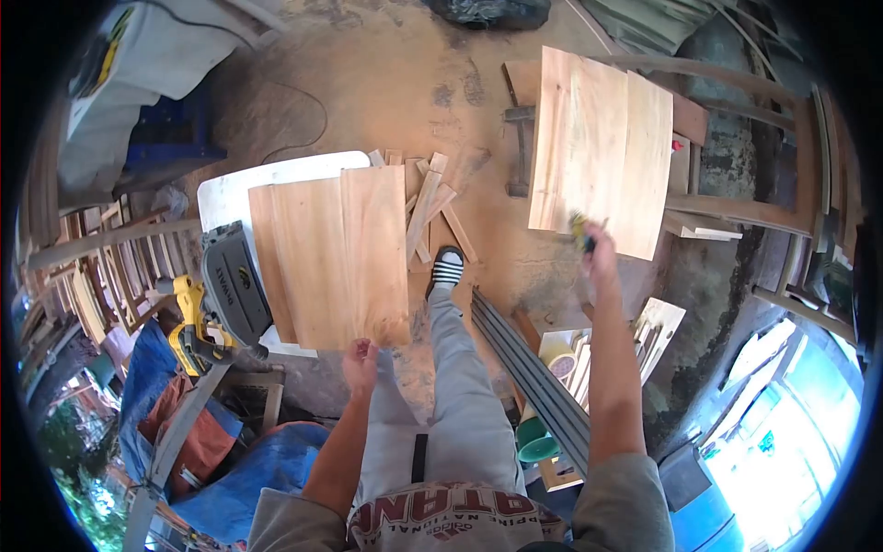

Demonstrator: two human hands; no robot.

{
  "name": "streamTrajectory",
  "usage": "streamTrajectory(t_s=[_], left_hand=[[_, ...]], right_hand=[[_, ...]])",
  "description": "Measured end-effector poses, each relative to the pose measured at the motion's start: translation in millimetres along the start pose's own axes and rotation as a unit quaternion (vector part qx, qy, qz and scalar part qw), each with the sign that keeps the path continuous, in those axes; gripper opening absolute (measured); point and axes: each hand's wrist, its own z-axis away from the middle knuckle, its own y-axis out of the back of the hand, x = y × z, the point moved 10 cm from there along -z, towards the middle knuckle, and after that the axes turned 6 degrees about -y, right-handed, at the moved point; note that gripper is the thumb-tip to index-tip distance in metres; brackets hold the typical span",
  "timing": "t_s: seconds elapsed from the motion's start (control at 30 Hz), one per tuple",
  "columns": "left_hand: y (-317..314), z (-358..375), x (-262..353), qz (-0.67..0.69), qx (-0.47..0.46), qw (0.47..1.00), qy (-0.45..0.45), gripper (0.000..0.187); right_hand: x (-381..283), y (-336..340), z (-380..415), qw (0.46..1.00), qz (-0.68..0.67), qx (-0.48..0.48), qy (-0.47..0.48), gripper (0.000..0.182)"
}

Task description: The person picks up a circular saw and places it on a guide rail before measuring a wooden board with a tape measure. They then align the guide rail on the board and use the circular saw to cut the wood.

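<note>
My left hand (361, 366) is closed at the near edge of a wooden panel (326, 258), its fingertips overlapping that edge. The panel is made of joined boards and lies over a white tabletop (221, 198). My right hand (600, 259) is wrapped around a small yellow-and-black tool (581, 232), too blurred to name exactly. That tool is over the near edge of a second wooden panel (602, 147), which lies on a support at the right.
A yellow-and-black DeWalt power tool (198, 322) stands left of the first panel. Loose wood strips (430, 207) lie on the floor beyond my foot. Long grey metal bars (533, 377) and a box of wood offcuts (658, 336) are at the right. A blue tarp (244, 478) is at the lower left.
</note>
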Motion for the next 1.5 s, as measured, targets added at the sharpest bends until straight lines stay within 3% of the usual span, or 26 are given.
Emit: streamTrajectory(t_s=[0.07,0.13,0.3,0.4,0.53,0.6,0.67,0.7,0.73,0.8,0.83,0.9,0.93,0.97,1.03,1.1,1.2,1.3,1.5], left_hand=[[-10.9,5.6,2.2,-0.013,-0.012,1.0,0.008,0.023],[-19.8,17.6,30.4,-0.062,-0.016,0.998,0.023,0.023],[-22.1,28.8,16.7,-0.086,-0.015,0.994,0.06,0.023],[-15.5,30.6,5.7,-0.085,-0.004,0.994,0.07,0.024],[-7.7,30.3,1.3,-0.091,0.012,0.994,0.064,0.023],[-7.5,31.5,0.9,-0.097,0.025,0.993,0.062,0.024],[5.6,35.7,-26.3,-0.064,0.059,0.991,0.103,0.027],[7.3,35.1,-61.4,-0.021,0.078,0.987,0.14,0.03],[7.7,36.3,-84.8,0.023,0.092,0.98,0.177,0.033],[9.5,49.4,-94.6,0.119,0.165,0.934,0.294,0.042],[7.4,57.8,-100.7,0.166,0.195,0.9,0.352,0.048],[2.2,56.1,-109.0,0.234,0.205,0.874,0.373,0.056],[0.0,52.4,-113.4,0.269,0.209,0.859,0.382,0.06],[-2.4,45.8,-113.6,0.293,0.208,0.853,0.379,0.063],[-6.0,37.5,-109.4,0.34,0.21,0.838,0.373,0.068],[-9.5,26.4,-96.1,0.398,0.18,0.825,0.359,0.077],[-14.0,15.1,-88.0,0.445,0.155,0.808,0.353,0.085],[-18.3,11.9,-84.1,0.486,0.148,0.791,0.341,0.089],[7.0,41.7,-94.4,0.468,0.131,0.788,0.377,0.087]], right_hand=[[-30.2,24.8,-38.9,0.988,-0.146,0.021,0.05,0.02],[-45.3,40.6,-64.4,0.986,-0.164,0.039,0.0,0.024],[-54.2,53.7,-93.3,0.994,-0.078,0.068,-0.04,0.03],[-41.4,86.9,-99.7,0.984,-0.097,0.145,-0.031,0.034],[-33.3,124.0,-117.4,0.98,-0.026,0.196,0.027,0.053],[-30.9,136.9,-134.9,0.987,0.011,0.156,0.043,0.064],[-29.9,161.5,-167.7,0.948,0.021,0.217,0.232,0.056],[-62.0,138.8,-111.7,0.882,0.164,0.336,0.286,0.051],[-108.4,96.3,-33.0,0.775,0.299,0.448,0.331,0.046],[-133.8,13.0,15.1,0.801,0.237,0.322,0.445,0.04],[-123.9,-27.2,3.3,0.845,0.174,0.212,0.46,0.036],[-119.7,-127.9,36.9,0.8,0.248,0.122,0.533,0.032],[-115.9,-182.0,56.6,0.8,0.268,0.044,0.535,0.034],[-102.6,-229.5,59.5,0.775,0.322,0.029,0.544,0.035],[-93.7,-317.1,87.8,0.792,0.38,-0.059,0.474,0.046],[-74.3,-388.8,77.7,0.755,0.457,-0.068,0.465,0.058],[-66.1,-451.0,70.3,0.704,0.563,-0.031,0.432,0.068],[-59.4,-470.2,65.3,0.673,0.675,-0.073,0.294,0.072],[-45.5,-440.7,69.4,0.632,0.705,-0.145,0.288,0.075]])
